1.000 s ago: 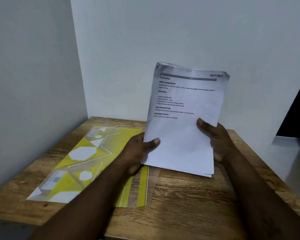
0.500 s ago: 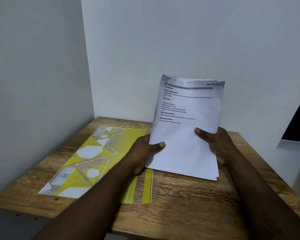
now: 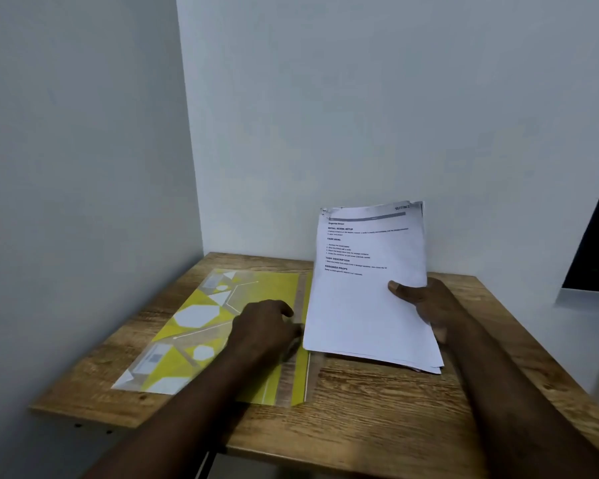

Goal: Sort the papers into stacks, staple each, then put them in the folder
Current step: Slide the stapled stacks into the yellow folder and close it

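One right hand (image 3: 429,307) gripping papers (image 3: 367,292)

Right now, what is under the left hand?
The left hand rests on the yellow folder, which lies flat on the wooden table. Anything beneath the palm or inside the folder is hidden.

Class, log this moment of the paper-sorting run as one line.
right hand: holds paper stack tilted up | left hand: on yellow folder, off papers | folder: flat on table
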`<action>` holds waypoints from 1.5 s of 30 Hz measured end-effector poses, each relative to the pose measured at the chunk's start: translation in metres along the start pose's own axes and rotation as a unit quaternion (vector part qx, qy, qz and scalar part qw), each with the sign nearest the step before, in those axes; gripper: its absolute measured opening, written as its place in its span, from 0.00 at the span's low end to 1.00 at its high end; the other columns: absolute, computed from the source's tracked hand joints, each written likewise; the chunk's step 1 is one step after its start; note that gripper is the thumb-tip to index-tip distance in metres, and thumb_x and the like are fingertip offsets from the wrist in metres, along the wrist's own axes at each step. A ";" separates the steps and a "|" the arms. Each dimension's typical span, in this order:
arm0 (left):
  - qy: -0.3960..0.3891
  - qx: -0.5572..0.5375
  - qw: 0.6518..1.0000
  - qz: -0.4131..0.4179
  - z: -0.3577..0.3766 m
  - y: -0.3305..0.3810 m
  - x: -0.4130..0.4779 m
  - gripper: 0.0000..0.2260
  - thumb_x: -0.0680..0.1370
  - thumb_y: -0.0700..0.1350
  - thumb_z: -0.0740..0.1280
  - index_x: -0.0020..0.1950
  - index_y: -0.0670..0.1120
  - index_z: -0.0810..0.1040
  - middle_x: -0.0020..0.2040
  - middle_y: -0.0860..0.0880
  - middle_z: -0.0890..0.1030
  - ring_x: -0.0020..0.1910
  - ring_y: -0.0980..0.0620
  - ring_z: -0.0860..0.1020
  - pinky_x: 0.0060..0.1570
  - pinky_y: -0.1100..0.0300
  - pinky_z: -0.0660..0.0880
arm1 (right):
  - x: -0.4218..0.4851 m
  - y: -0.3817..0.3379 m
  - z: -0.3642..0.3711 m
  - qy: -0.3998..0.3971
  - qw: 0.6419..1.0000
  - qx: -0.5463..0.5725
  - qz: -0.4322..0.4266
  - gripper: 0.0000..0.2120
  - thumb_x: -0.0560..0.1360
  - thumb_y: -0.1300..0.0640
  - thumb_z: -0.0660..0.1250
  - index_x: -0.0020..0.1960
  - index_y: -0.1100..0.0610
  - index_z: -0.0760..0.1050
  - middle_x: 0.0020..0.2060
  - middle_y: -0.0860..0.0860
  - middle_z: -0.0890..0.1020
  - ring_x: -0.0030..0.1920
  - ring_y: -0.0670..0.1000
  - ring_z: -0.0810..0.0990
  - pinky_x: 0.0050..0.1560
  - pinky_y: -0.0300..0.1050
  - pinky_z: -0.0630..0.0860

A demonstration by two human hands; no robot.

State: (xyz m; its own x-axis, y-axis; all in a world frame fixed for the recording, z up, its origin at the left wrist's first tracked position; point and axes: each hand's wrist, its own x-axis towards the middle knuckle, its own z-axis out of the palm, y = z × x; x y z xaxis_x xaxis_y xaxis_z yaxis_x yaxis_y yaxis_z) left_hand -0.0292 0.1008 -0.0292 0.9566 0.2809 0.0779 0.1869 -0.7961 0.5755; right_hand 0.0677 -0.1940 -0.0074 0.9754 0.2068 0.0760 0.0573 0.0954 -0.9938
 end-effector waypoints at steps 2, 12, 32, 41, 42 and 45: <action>-0.007 0.018 1.000 0.017 0.001 0.004 -0.005 0.23 0.68 0.59 0.69 0.62 0.56 0.84 0.50 0.50 0.88 0.50 0.48 0.86 0.51 0.53 0.84 | -0.007 -0.003 0.005 -0.001 1.000 0.020 0.006 0.33 0.64 0.52 0.85 0.64 0.63 0.82 0.57 0.59 0.87 0.55 0.62 0.88 0.59 0.62 0.82; -0.044 0.060 0.996 0.045 -0.007 0.005 -0.008 0.16 0.73 0.47 0.71 0.60 0.56 0.85 0.52 0.51 0.86 0.51 0.50 0.83 0.42 0.59 0.76 | -0.033 0.000 -0.001 0.054 0.997 0.002 0.052 0.20 0.73 0.59 0.79 0.62 0.63 0.82 0.53 0.59 0.88 0.53 0.63 0.88 0.57 0.64 0.83; 0.057 0.105 0.991 0.064 -0.006 -0.012 0.004 0.24 0.75 0.61 0.75 0.68 0.55 0.81 0.64 0.51 0.83 0.63 0.48 0.80 0.58 0.54 0.78 | -0.041 -0.006 0.005 0.034 0.990 -0.070 0.120 0.15 0.74 0.60 0.79 0.57 0.65 0.83 0.46 0.58 0.89 0.41 0.58 0.89 0.34 0.49 0.84; 0.066 0.101 0.990 0.072 -0.012 -0.011 0.005 0.13 0.79 0.48 0.74 0.64 0.52 0.85 0.62 0.51 0.86 0.62 0.48 0.82 0.59 0.54 0.79 | -0.043 -0.003 0.005 0.046 0.984 -0.108 0.134 0.17 0.73 0.60 0.80 0.59 0.66 0.82 0.49 0.60 0.88 0.42 0.58 0.88 0.32 0.48 0.83; 0.068 0.101 0.990 0.074 -0.011 -0.011 0.004 0.12 0.79 0.47 0.74 0.63 0.52 0.86 0.61 0.51 0.86 0.61 0.48 0.82 0.59 0.54 0.79 | -0.043 -0.004 0.005 0.052 0.984 -0.103 0.133 0.17 0.74 0.61 0.80 0.58 0.66 0.82 0.48 0.59 0.88 0.41 0.58 0.88 0.30 0.47 0.83; 0.073 0.109 0.988 0.078 -0.009 -0.011 0.002 0.10 0.80 0.45 0.71 0.59 0.54 0.87 0.59 0.52 0.87 0.58 0.48 0.83 0.57 0.54 0.80 | -0.044 -0.007 0.002 0.069 0.985 -0.095 0.130 0.16 0.74 0.61 0.79 0.58 0.67 0.81 0.46 0.58 0.87 0.39 0.57 0.87 0.28 0.46 0.82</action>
State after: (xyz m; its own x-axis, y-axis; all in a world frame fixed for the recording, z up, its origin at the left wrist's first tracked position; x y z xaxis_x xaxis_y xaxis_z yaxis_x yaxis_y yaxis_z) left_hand -0.0309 0.1149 -0.0280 0.9381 0.2068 0.2779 0.0979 -0.9278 0.3599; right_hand 0.0241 -0.2019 -0.0034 0.9812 0.0645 -0.1816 -0.1723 -0.1295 -0.9765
